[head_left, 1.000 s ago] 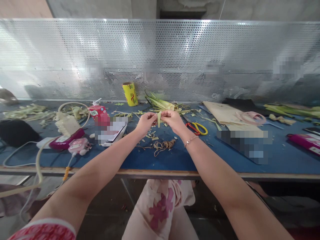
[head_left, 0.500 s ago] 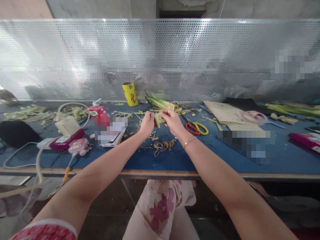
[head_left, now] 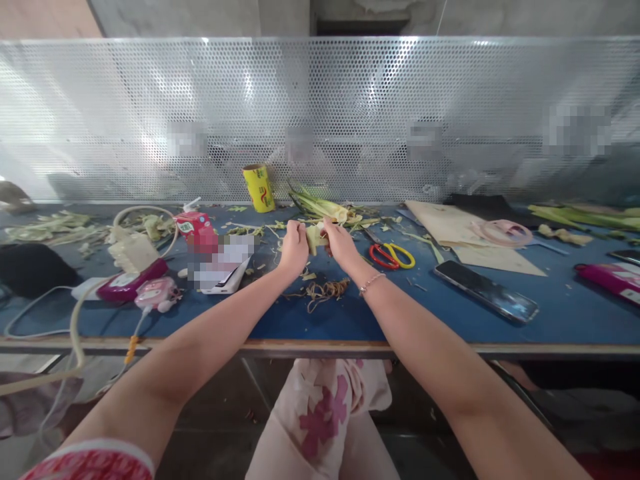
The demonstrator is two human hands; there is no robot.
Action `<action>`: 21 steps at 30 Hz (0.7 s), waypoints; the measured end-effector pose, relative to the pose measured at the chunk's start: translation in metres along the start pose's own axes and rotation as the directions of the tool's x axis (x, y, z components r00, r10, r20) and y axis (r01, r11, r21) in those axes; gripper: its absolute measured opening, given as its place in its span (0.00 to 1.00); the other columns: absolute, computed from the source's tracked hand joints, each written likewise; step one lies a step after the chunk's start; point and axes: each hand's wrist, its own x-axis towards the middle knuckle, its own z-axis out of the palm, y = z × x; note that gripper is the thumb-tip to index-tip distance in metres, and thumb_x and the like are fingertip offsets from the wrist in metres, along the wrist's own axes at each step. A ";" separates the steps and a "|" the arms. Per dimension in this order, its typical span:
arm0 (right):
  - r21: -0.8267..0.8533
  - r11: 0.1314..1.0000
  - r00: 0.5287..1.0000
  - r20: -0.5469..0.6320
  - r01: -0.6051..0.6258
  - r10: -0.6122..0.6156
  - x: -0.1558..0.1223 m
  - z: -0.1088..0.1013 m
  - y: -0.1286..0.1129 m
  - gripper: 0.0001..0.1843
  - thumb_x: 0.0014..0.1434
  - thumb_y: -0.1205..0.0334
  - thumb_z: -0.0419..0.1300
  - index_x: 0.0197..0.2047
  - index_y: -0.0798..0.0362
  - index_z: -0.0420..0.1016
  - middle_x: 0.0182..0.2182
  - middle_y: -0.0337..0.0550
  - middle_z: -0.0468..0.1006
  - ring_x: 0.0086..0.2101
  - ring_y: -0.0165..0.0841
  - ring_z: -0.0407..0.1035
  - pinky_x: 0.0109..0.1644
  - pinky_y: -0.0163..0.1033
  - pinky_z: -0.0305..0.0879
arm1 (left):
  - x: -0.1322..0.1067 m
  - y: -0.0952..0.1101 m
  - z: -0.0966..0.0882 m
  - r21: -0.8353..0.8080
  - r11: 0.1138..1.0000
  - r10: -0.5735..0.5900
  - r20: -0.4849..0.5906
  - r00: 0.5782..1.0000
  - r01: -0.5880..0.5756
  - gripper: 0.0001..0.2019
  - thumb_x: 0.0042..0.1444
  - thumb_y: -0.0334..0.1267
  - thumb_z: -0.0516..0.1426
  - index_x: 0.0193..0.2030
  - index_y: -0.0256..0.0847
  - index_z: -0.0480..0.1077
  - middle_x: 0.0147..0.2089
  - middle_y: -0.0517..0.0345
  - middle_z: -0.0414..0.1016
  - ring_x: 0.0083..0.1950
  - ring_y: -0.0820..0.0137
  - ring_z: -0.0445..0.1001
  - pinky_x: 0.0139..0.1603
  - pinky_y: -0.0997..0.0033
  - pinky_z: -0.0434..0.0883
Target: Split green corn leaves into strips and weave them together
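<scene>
Left hand [head_left: 295,248] and right hand [head_left: 339,245] both have a pinching grip on the same pale strip [head_left: 313,239], so it's between them above the bench [head_left: 320,325]. Scissors [head_left: 393,253] are right of it, brown tangle [head_left: 326,292] nearer the front edge.

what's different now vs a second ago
The leaf piece, a narrow hanging point a second ago, now shows broader between the hands. The left hand has turned, its knuckles higher. The right hand keeps its grip too; nothing was visibly let go. The scissors, twine and yellow roll stayed put.
</scene>
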 end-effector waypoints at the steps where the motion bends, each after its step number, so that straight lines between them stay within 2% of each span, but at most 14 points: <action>1: -0.010 1.000 1.000 -0.021 -0.022 0.022 0.000 0.001 0.000 0.27 0.57 0.35 0.43 0.22 0.49 0.59 0.18 0.39 0.60 0.26 0.34 0.61 0.33 0.41 0.58 | -0.001 0.002 -0.001 0.014 1.000 0.017 0.004 1.000 -0.017 0.10 0.60 0.35 0.51 0.28 0.43 0.56 0.23 0.64 0.59 0.27 0.74 0.60 0.31 0.72 0.58; 6: -0.061 0.998 0.994 -0.102 -0.034 0.028 -0.004 0.005 -0.010 0.21 0.58 0.46 0.49 0.19 0.49 0.55 0.16 0.36 0.58 0.23 0.31 0.57 0.30 0.38 0.54 | -0.006 0.008 0.001 0.027 0.997 0.073 0.025 0.997 -0.074 0.10 0.59 0.33 0.52 0.28 0.43 0.56 0.23 0.64 0.59 0.26 0.75 0.60 0.31 0.73 0.57; 10: -0.154 0.987 0.986 -0.150 0.055 -0.078 -0.008 0.007 -0.017 0.15 0.58 0.55 0.49 0.23 0.50 0.59 0.19 0.35 0.62 0.25 0.30 0.58 0.31 0.37 0.53 | -0.011 0.009 0.005 0.027 1.000 -0.001 0.017 1.000 0.000 0.09 0.61 0.35 0.49 0.29 0.42 0.55 0.24 0.65 0.58 0.24 0.77 0.60 0.26 0.76 0.58; 15: -0.154 0.982 0.973 -0.183 0.112 -0.140 -0.013 0.011 -0.023 0.12 0.60 0.55 0.49 0.29 0.51 0.63 0.20 0.35 0.64 0.24 0.29 0.60 0.32 0.36 0.53 | -0.013 0.011 0.006 -0.032 0.994 -0.104 -0.001 0.995 0.104 0.08 0.62 0.37 0.47 0.31 0.42 0.55 0.22 0.67 0.56 0.19 0.79 0.57 0.20 0.78 0.57; 19: -0.145 0.980 0.971 -0.172 0.139 -0.164 -0.016 0.013 -0.026 0.12 0.60 0.54 0.50 0.28 0.51 0.62 0.17 0.32 0.59 0.20 0.28 0.57 0.28 0.35 0.50 | -0.008 0.010 0.002 0.044 0.999 0.008 -0.087 0.996 -0.004 0.09 0.61 0.33 0.49 0.29 0.42 0.56 0.23 0.65 0.58 0.24 0.77 0.59 0.26 0.75 0.58; 21: -0.139 0.980 0.971 -0.170 0.145 -0.168 -0.016 0.012 -0.026 0.12 0.59 0.54 0.51 0.29 0.51 0.63 0.16 0.32 0.59 0.20 0.27 0.55 0.27 0.35 0.49 | -0.006 0.009 0.001 0.075 0.996 0.060 -0.086 0.994 -0.054 0.09 0.60 0.32 0.50 0.28 0.41 0.56 0.24 0.64 0.60 0.26 0.76 0.60 0.29 0.74 0.57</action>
